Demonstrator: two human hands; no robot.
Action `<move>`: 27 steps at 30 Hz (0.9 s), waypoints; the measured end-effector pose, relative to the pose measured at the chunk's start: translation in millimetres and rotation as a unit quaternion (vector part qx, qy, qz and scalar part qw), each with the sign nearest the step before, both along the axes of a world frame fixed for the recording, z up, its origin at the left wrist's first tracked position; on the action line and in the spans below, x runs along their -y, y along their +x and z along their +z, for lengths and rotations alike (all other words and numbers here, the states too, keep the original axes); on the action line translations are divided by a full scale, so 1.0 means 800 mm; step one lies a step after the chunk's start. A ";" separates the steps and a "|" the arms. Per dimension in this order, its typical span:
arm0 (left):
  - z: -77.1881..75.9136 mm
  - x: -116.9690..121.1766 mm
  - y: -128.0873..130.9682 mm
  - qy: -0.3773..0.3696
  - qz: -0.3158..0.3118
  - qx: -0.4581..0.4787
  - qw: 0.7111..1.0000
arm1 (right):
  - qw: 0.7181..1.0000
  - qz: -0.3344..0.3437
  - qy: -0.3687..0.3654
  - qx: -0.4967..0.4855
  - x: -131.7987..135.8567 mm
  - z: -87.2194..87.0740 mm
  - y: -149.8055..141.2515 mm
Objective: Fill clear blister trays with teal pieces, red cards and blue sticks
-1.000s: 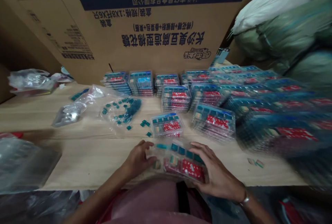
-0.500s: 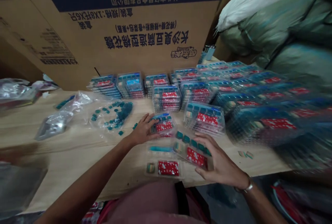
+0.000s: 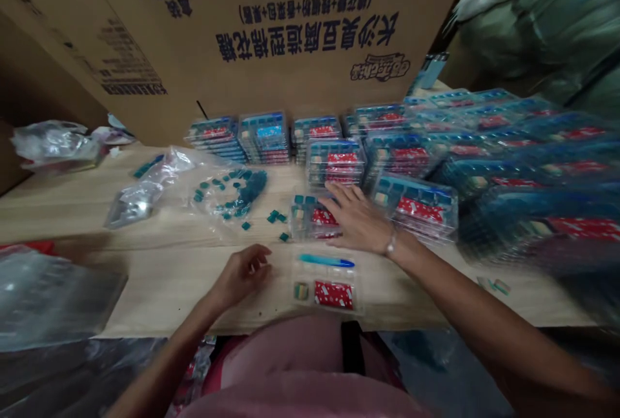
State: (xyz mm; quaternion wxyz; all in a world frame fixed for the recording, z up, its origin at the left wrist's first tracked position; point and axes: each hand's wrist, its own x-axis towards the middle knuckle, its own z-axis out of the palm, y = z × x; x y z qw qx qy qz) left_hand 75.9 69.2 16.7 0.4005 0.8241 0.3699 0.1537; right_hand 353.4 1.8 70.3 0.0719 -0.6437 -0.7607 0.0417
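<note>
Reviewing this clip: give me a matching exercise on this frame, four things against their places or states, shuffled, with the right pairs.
1. Right hand
2. Left hand
3. Blue stick
4. Cardboard carton

A. Left of the front middle tray
B. Bears upside-down printing
C. Over a tray stack
D. Inside the front middle tray

Pairs: 1-C, 2-A, 3-D, 4-B

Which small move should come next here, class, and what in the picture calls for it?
Probably the left hand should pick up a loose green square for the front tray. That tray shows a pen, a red packet and a small block but no green squares; the stack under the right hand shows some on top. The left hand is close by.
</note>
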 end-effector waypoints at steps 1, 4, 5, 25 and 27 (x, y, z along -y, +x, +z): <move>-0.004 0.014 0.001 -0.032 -0.008 -0.004 0.999 | 1.000 0.013 0.007 -0.011 0.016 -0.001 -0.012; -0.016 0.042 0.016 -0.060 -0.013 -0.031 0.998 | 0.992 0.066 -0.093 -0.056 0.062 -0.021 -0.047; -0.019 0.046 0.023 -0.045 -0.014 -0.055 0.997 | 0.990 0.061 -0.112 -0.062 0.074 -0.032 -0.054; 0.012 -0.027 -0.046 0.052 0.184 -0.074 0.979 | 0.963 0.194 -0.084 -0.169 0.029 -0.094 -0.127; 0.013 -0.048 -0.076 0.090 0.271 -0.070 0.956 | 0.960 0.205 -0.079 -0.172 0.006 -0.094 -0.160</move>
